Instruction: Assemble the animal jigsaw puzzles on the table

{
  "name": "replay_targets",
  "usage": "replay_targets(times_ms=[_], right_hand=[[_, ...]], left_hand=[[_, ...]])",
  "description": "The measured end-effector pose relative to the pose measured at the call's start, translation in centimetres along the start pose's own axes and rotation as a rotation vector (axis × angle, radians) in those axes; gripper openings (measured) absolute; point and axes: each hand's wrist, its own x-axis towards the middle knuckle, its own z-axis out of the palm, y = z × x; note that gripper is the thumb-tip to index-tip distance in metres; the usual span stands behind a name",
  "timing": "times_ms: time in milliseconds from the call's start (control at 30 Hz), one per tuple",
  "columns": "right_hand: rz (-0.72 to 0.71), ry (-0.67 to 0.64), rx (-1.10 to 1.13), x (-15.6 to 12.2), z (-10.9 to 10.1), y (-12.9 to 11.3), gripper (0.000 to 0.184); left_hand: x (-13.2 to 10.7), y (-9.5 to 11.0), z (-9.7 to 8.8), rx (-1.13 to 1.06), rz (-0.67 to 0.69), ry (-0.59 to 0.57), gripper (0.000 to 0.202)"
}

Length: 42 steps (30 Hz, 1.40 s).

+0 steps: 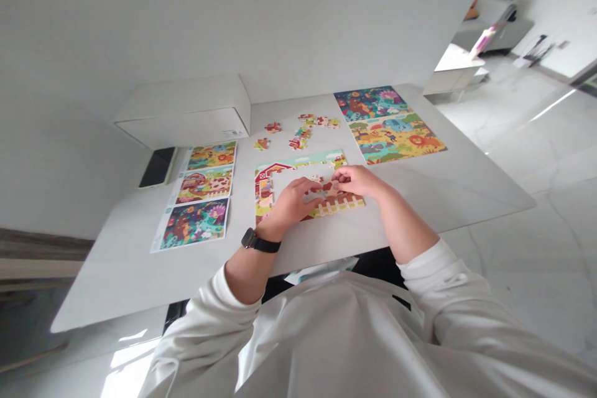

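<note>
My white sleeves fill the foreground; beyond them my left hand (pixel 291 199) and right hand (pixel 361 181) meet, fingertips pinching a small puzzle piece (pixel 328 186) over the half-built farm puzzle (pixel 298 189) on the table (pixel 420 199).

A half-built farm puzzle (pixel 280 183) lies flat on the white table: red barn at its left edge, white fence along the bottom, centre unfilled. A small brown piece (pixel 328 186) sits pinched above the gap.
</note>
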Motion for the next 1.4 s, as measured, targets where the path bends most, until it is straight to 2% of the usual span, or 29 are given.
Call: replay_targets(times_ms=[167,400,533,800,900,1100,1400], right_hand=[[-0.018,0.007,-0.21,0.0,-0.2,-0.1,0.012],[-0.114,0.046,-0.449,0.1,-0.4,0.1,0.007],[-0.12,0.066,-0.456,0.2,-0.4,0.2,0.012],[0.052,0.258,-0.334,-0.1,-1.4,-0.3,0.007],[0.079,0.204,-0.306,-0.2,-1.4,-0.2,0.004],[0.125,0.062,-0.306,-0.3,-1.2,-0.4,0.01],[0.136,0.057,-0.359,-0.2,-0.9,-0.4,0.008]], left_hand=[[0.0,-0.6,0.5,0.104,0.137,-0.029,0.03],[-0.4,0.4,0.9,0.225,0.2,-0.11,0.034],[-0.5,0.7,1.2,0.226,0.222,-0.172,0.041],[-0.4,0.4,1.4,0.235,0.24,-0.224,0.044],[-0.5,0.4,1.5,0.239,0.241,-0.234,0.044],[-0.5,0.4,1.6,0.246,0.229,-0.245,0.048],[-0.5,0.7,1.5,0.28,0.209,-0.266,0.053]])
